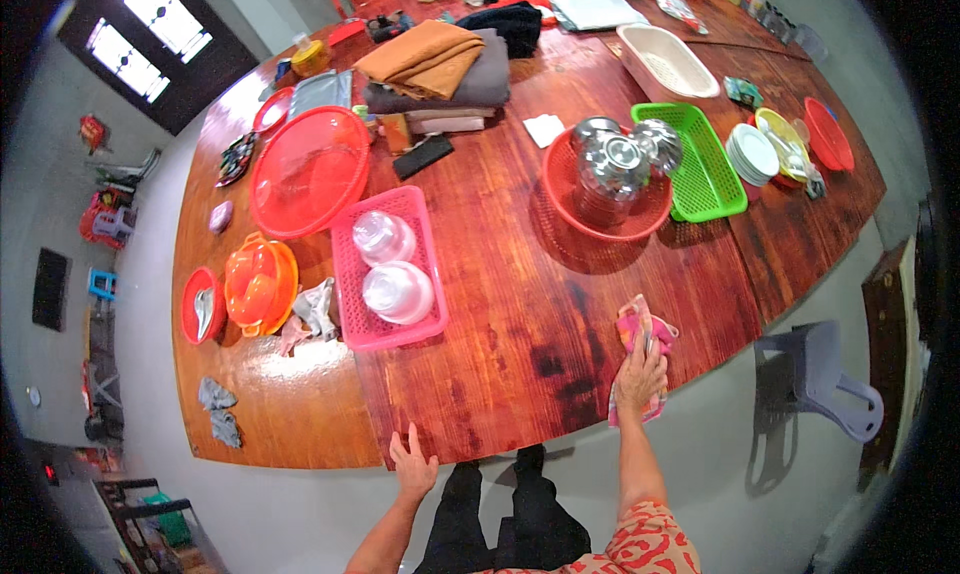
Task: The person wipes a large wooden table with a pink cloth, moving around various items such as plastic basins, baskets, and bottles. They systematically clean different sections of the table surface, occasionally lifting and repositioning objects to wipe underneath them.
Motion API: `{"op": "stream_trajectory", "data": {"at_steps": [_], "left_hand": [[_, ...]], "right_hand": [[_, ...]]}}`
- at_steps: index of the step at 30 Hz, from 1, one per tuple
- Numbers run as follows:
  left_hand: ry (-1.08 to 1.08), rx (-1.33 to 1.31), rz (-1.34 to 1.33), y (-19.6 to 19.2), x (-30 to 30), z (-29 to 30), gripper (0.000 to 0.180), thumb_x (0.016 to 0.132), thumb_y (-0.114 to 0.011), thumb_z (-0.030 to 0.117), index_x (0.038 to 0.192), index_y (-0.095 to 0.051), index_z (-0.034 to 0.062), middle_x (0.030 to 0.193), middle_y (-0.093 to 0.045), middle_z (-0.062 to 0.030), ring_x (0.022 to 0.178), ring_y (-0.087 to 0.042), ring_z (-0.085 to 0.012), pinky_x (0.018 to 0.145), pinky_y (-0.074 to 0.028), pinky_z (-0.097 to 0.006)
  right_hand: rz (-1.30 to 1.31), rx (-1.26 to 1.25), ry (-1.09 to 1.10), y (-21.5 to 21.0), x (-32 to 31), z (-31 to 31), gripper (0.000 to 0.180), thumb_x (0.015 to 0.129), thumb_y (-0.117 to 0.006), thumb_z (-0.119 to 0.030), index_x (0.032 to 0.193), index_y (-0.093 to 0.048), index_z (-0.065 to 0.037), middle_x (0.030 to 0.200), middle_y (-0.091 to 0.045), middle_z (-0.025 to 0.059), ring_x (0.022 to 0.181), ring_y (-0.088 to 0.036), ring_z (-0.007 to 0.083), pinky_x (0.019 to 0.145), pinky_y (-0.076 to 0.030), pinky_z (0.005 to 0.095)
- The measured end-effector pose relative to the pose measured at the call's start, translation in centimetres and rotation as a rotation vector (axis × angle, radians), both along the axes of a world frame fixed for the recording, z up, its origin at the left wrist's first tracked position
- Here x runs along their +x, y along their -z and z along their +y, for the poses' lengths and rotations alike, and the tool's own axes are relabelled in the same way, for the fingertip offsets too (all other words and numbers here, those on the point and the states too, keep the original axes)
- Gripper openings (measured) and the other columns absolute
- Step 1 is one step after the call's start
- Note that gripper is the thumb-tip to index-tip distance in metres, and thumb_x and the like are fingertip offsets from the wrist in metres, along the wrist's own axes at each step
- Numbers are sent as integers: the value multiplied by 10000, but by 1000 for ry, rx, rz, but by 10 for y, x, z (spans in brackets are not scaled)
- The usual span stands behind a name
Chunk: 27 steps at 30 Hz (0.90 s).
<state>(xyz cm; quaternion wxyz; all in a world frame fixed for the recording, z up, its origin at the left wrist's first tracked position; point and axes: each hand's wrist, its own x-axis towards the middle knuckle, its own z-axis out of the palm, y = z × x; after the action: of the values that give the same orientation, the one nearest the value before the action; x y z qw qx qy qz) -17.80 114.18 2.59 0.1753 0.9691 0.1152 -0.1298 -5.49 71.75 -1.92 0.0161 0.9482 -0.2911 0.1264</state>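
My right hand (641, 376) grips a pink checked cloth (648, 324) at the table's near edge; part of the cloth hangs over the side. With fingers spread, my left hand (413, 465) is at the near edge of the glossy red-brown wooden table (490, 374) and holds nothing. Beyond it stands a pink plastic basket (391, 336) with two clear, rounded containers (398, 292) in it. Farther off, beyond the right hand, a red round basket (612, 232) holds several shiny metal and glass vessels (612, 169).
Beside the red basket lies a green basket (708, 179), with stacked white plates (752, 154) to its right. Folded cloths (425, 59) and a large red basin (310, 172) lie at the back left. Orange bowls (258, 284) sit nearer. A grey plastic chair (822, 379) stands at right.
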Motion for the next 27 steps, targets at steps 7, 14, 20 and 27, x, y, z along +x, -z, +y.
{"op": "stream_trajectory", "data": {"at_steps": [7,14,20,27], "left_hand": [[40,62,-4,-7,-3,-2,928,734,-760,220,1519,-268,157,1483,-236,-285,1323,-295,-495,1007,-408,-578],[113,-51,39,-34,10,17,804,754,-752,218,1465,-382,161,1381,-328,-265,1222,-368,-464,996,-397,-554],[149,-226,-66,-35,21,74,664,769,-719,109,1380,-460,122,1302,-408,-217,1161,-434,-437,953,-448,-491],[85,-314,65,-30,25,144,655,770,-710,73,1372,-459,141,1295,-397,-205,1163,-442,-417,942,-457,-475]], "right_hand": [[-22,26,-170,-2,-4,57,628,871,-629,-218,1462,-436,-306,1450,-437,60,1232,-422,351,960,-362,514],[15,54,-367,-20,-14,172,622,850,-641,-234,1442,-461,-294,1434,-442,84,1199,-433,349,902,-356,490],[20,129,-585,-37,-15,288,573,847,-637,-227,1401,-514,-301,1409,-457,61,1185,-422,319,907,-340,480],[-13,113,-940,-38,-15,396,474,867,-600,-240,1333,-579,-320,1335,-498,6,1151,-432,282,906,-335,477]]}}
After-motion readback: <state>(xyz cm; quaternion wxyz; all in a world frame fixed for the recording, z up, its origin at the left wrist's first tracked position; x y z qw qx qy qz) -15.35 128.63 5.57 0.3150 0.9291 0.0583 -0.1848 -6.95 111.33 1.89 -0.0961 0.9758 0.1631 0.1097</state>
